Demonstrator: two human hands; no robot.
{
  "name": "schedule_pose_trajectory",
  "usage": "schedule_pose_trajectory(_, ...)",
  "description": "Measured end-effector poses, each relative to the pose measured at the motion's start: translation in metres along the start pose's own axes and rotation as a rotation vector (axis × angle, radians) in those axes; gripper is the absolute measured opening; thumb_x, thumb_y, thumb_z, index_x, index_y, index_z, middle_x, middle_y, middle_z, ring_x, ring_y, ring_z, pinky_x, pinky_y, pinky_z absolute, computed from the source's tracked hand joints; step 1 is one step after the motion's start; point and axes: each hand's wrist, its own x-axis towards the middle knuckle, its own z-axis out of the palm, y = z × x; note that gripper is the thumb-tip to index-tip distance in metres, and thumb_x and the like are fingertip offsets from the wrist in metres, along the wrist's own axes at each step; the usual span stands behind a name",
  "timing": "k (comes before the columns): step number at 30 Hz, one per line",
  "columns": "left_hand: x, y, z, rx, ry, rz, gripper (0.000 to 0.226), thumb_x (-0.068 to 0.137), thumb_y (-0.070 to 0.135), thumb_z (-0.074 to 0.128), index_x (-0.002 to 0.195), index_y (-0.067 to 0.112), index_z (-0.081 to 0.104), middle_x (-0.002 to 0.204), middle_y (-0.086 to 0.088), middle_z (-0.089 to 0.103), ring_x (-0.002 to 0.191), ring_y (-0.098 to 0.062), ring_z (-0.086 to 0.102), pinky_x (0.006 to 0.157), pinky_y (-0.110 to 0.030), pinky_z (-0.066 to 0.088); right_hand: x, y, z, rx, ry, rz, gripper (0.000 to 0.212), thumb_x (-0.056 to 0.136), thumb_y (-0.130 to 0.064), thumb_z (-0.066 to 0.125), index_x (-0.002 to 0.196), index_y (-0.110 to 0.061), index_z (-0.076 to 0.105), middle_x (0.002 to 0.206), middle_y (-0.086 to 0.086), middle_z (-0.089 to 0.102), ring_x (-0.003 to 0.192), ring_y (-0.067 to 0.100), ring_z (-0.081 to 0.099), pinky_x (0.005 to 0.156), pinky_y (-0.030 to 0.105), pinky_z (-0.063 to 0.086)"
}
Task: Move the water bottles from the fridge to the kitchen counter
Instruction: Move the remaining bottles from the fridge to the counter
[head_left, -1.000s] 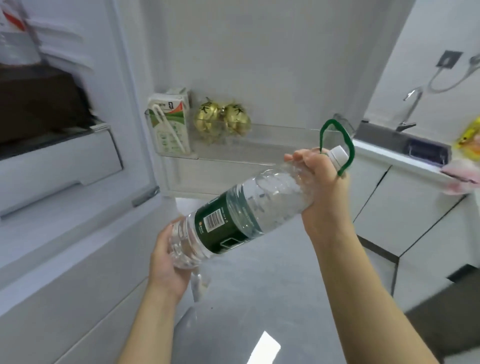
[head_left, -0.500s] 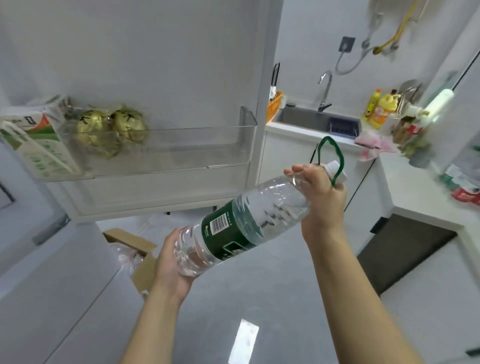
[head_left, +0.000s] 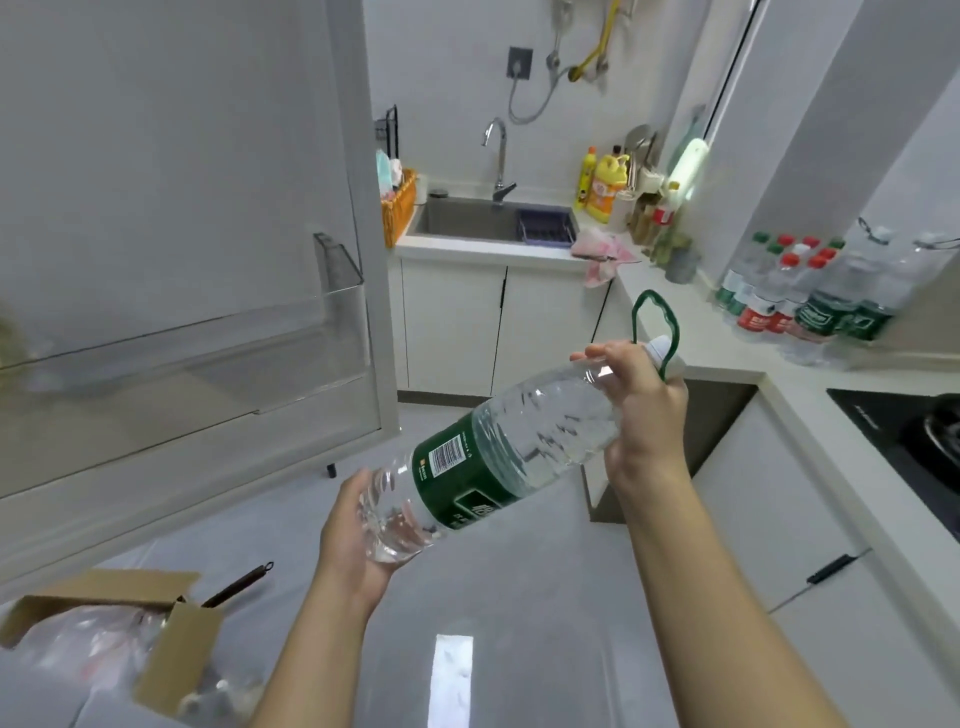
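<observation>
I hold a large clear water bottle (head_left: 498, 447) with a dark green label, tilted, its cap end up and to the right. My right hand (head_left: 644, 410) grips its neck just below the white cap and green loop handle. My left hand (head_left: 353, 535) cups its base from below. The open fridge door (head_left: 182, 218) with its clear shelf fills the left. On the white kitchen counter (head_left: 691, 343) at the right stand several water bottles (head_left: 810, 291) with red and green caps and labels.
A sink (head_left: 467, 221) with a tap sits at the back, with an orange basket, yellow detergent bottles and a pink cloth around it. A black hob (head_left: 914, 431) lies at far right. An open cardboard box (head_left: 119, 639) sits on the grey floor at lower left.
My view has swung right, away from the fridge door toward the counter. The carton and gold items on the door shelf have left view; the counter bottles have appeared. Both hands keep their hold.
</observation>
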Motion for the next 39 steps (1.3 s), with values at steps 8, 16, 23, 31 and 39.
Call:
schedule_pose_trajectory(8, 0.039, -0.031, 0.059, 0.047, -0.016, -0.04, 0.024, 0.093, 0.036, 0.053, 0.085, 0.017, 0.064, 0.08, -0.008, 0.069, 0.078, -0.03, 0.066, 0.077, -0.047, 0.053, 0.058, 0.002, -0.049, -0.003, 0.112, 0.043, 0.008, 0.072, -0.012, 0.065, 0.066, -0.009, 0.069, 0.072, 0.01, 0.072, 0.08, 0.023, 0.07, 0.082, 0.039, 0.053)
schedule_pose_trajectory(16, 0.081, -0.086, 0.163, 0.046, -0.024, -0.088, 0.024, 0.092, 0.04, 0.052, 0.087, 0.02, 0.064, 0.091, -0.008, 0.066, 0.084, -0.029, 0.064, 0.089, -0.051, 0.047, 0.151, -0.021, -0.126, -0.014, 0.14, 0.064, 0.01, 0.067, -0.016, 0.066, 0.058, -0.015, 0.071, 0.074, 0.01, 0.073, 0.077, 0.021, 0.068, 0.081, 0.038, 0.054)
schedule_pose_trajectory(23, 0.098, -0.14, 0.247, 0.035, -0.024, -0.116, 0.022, 0.089, 0.038, 0.054, 0.08, 0.02, 0.063, 0.084, -0.007, 0.065, 0.078, -0.028, 0.062, 0.087, -0.05, 0.046, 0.22, -0.044, -0.192, 0.026, 0.148, 0.091, 0.013, 0.07, -0.009, 0.068, 0.058, -0.011, 0.069, 0.073, 0.013, 0.072, 0.075, 0.026, 0.067, 0.077, 0.039, 0.054)
schedule_pose_trajectory(31, 0.117, -0.169, 0.316, 0.09, -0.038, -0.125, 0.026, 0.092, 0.039, 0.052, 0.084, 0.018, 0.063, 0.083, -0.009, 0.065, 0.078, -0.028, 0.061, 0.086, -0.051, 0.048, 0.265, -0.059, -0.247, 0.0, 0.241, 0.064, 0.023, 0.082, -0.001, 0.064, 0.062, -0.01, 0.068, 0.073, 0.012, 0.073, 0.071, 0.022, 0.069, 0.067, 0.032, 0.054)
schedule_pose_trajectory(39, 0.169, -0.195, 0.385, 0.128, -0.115, -0.194, 0.027, 0.093, 0.036, 0.05, 0.085, 0.014, 0.063, 0.077, -0.01, 0.066, 0.073, -0.027, 0.06, 0.074, -0.04, 0.049, 0.322, -0.067, -0.281, 0.016, 0.368, 0.035, 0.016, 0.078, 0.0, 0.067, 0.065, -0.009, 0.066, 0.069, 0.007, 0.072, 0.067, 0.02, 0.068, 0.069, 0.034, 0.054)
